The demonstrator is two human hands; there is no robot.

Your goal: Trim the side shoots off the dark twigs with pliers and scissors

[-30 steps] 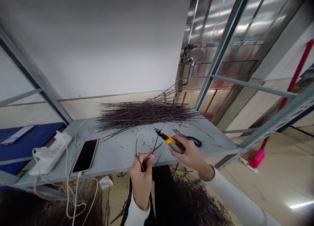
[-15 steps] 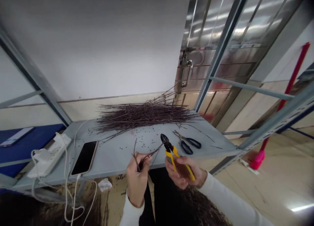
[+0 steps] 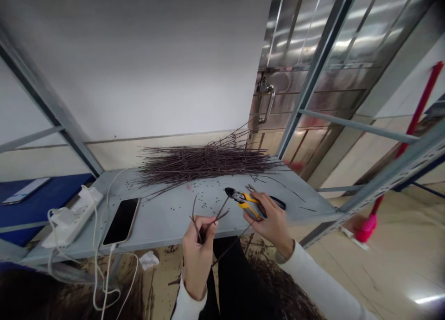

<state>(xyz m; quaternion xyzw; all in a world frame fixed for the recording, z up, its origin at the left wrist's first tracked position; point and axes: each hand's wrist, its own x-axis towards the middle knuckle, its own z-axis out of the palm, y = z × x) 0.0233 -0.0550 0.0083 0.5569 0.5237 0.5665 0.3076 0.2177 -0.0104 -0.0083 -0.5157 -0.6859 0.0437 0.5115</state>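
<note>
My left hand (image 3: 196,251) is closed around a few thin dark twigs (image 3: 208,214) that fan upward from its fingers, just in front of the grey metal shelf (image 3: 167,218). My right hand (image 3: 271,222) grips yellow-handled cutting pliers (image 3: 241,198), their black jaws pointing left toward the twig tips. A large pile of long dark twigs (image 3: 205,162) lies across the back of the shelf. Black-handled scissors (image 3: 276,201) lie on the shelf, partly hidden behind my right hand.
A black phone (image 3: 121,220) lies on the shelf's left part, cabled to a white power strip (image 3: 71,215). Small dark clippings dot the shelf. Cut twigs litter the floor (image 3: 278,287) below. Steel rack posts (image 3: 313,74) and a metal door (image 3: 271,97) stand behind.
My right hand swung the pliers down toward the twigs half a second ago, then lifted back up to the right over the scissors. My left hand stayed nearly still with the twigs.
</note>
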